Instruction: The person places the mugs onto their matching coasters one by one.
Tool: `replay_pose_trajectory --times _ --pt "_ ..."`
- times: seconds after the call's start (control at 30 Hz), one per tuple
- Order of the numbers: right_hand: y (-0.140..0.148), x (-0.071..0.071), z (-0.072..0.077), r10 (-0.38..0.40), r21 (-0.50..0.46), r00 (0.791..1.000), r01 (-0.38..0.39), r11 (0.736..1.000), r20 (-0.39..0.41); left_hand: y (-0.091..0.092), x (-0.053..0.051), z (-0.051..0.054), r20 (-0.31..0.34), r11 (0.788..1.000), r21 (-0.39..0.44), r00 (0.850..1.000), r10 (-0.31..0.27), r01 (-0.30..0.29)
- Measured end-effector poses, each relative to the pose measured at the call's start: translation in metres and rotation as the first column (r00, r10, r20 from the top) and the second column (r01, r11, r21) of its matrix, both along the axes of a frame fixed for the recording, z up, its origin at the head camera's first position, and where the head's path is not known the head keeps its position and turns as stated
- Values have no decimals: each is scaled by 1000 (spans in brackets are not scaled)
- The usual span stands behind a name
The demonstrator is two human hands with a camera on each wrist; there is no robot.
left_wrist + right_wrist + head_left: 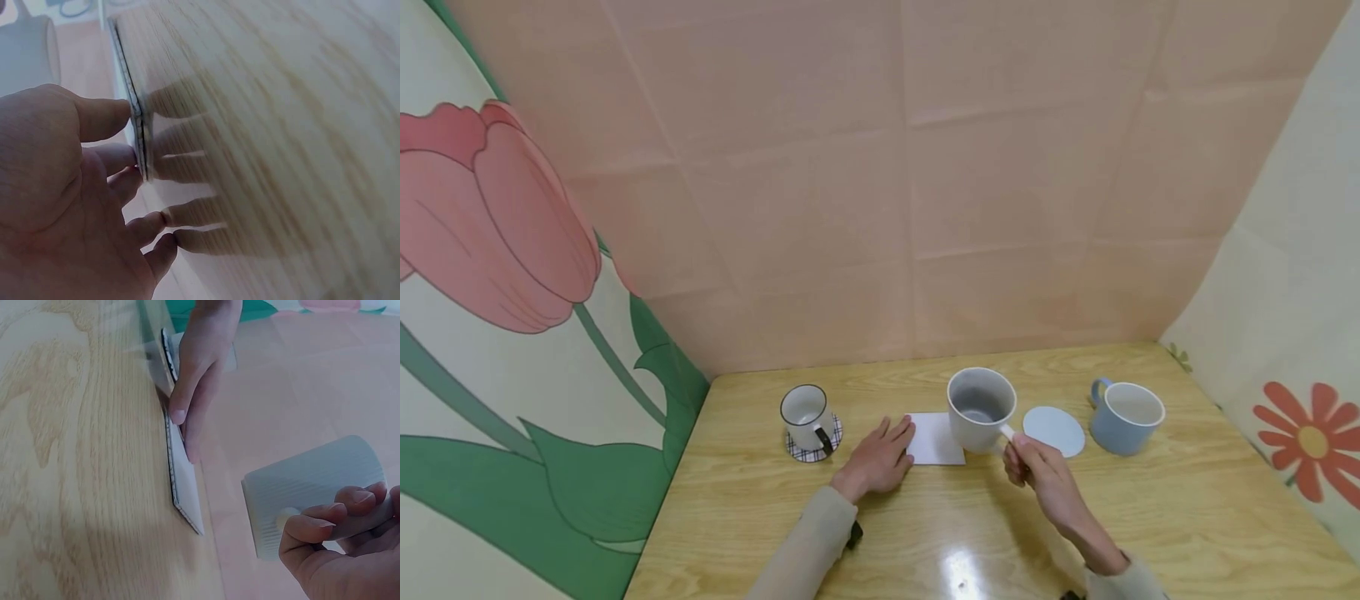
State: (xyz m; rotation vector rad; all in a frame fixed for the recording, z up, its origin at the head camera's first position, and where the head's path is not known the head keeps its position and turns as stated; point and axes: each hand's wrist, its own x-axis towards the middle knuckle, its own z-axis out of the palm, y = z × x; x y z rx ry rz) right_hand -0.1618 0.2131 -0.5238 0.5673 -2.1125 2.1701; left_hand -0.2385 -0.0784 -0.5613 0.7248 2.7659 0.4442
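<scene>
Head view: we've got the white mug [976, 429] up off the table [737, 533], just right of the square coaster [935, 442], with our right hand [1045, 479] curled around its handle [1006, 432]. Our left hand [878, 457] has its fingers a bit apart, thumb and fingertips touching the coaster's edge; we wouldn't call that a grip.

Looks like ceramic to us, so we'd guess stiff, moderately heavy for one hand, and chippable if it knocks down hard. The right wrist view shows fine ridges on the side, which should help if we need a palm there, but the handle's probably the safer hold; it looks smooth, so we'd keep it snug to stop tipping. The coaster seems thin, flat and light, likely slides easily, so edges are the spot.
</scene>
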Motion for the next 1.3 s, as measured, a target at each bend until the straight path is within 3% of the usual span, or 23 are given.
replay_pose_trajectory --times 0.3,0.83,1.3 --pt "-4 -2 1 14 -8 1000 -14 1000 -10 1 2 9 34 1000 1 999 5 -5" --pt "-10 -5 2 -1 3 1000 1 1000 0 0 0 4 26 1000 1 1000 15 -15" --pt "-12 -7 -3 36 -6 999 -36 999 -3 1 2 0 25 1000 20 1000 19 -20"
